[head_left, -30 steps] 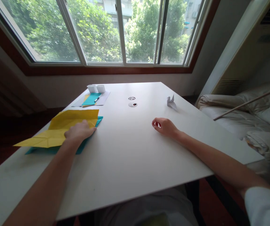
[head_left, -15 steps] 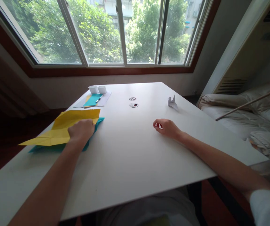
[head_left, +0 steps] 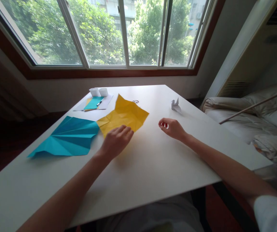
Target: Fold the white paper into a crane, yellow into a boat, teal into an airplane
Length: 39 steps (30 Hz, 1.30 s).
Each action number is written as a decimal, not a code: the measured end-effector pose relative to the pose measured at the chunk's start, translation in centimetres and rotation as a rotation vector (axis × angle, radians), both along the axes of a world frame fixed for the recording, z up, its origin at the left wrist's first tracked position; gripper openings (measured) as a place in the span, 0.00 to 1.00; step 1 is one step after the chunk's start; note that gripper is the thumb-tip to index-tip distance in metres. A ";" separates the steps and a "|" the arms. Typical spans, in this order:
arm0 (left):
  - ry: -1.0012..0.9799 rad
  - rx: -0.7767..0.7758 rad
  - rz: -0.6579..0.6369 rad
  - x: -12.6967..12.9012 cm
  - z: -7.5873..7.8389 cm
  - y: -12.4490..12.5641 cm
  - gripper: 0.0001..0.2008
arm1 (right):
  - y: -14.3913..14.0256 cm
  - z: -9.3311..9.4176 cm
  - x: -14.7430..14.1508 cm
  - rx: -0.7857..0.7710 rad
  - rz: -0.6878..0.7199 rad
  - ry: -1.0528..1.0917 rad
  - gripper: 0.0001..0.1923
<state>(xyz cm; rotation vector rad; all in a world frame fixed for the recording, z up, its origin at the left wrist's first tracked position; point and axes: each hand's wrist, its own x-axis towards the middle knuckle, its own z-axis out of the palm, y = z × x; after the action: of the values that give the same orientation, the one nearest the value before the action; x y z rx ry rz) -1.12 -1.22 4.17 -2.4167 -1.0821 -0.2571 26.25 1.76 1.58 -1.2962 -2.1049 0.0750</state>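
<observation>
While the left hand (head_left: 118, 139) holds a yellow sheet (head_left: 126, 114), the right hand (head_left: 172, 128) lies loosely curled

As the left hand reaches forward over the white table (head_left: 152, 167), its fingers press together on the near edge of the yellow sheet; the thumb is hidden beneath. The creased sheet spreads out from the fingers, mostly just beyond the hand, with one corner pointing up, and appears raised, with a soft shadow on the tabletop below.

Just left of that hand lies a teal sheet (head_left: 68, 140), fanned with creases. Its right tip meets the yellow sheet's left corner in the view, though whether they touch I cannot tell.

Well to the right of the left hand, the right hand holds nothing visible. A gap shows between its thumb and bent fingers; whether the tips meet I cannot tell. Beyond it stands a white paper bird (head_left: 175, 105).

Farther out from the left hand, and leftward, a smaller blue-green sheet (head_left: 92, 103) lies on other papers with a pen (head_left: 99, 102) on top, just before two small white containers (head_left: 103, 92). Off to the right of the right hand is a pale sofa (head_left: 237, 111).
</observation>
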 end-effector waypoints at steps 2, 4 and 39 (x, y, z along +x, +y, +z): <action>-0.015 -0.095 -0.133 1.0 -1.0 -0.4 0.13 | 0.2 0.2 0.4 0.012 -0.040 0.038 0.04; -0.052 -0.193 -0.231 1.7 -1.6 -0.9 0.13 | 0.5 0.3 0.7 0.028 -0.067 0.062 0.04; -0.101 -0.570 0.031 2.4 -3.9 -0.2 0.33 | -1.6 -1.3 -3.2 -0.188 0.433 -0.449 0.27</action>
<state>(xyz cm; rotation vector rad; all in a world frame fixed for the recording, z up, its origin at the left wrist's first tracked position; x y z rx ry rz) 1.29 -1.43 0.27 -2.9033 -1.3855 -0.0620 23.05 0.20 0.28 -1.0001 -2.7993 0.1847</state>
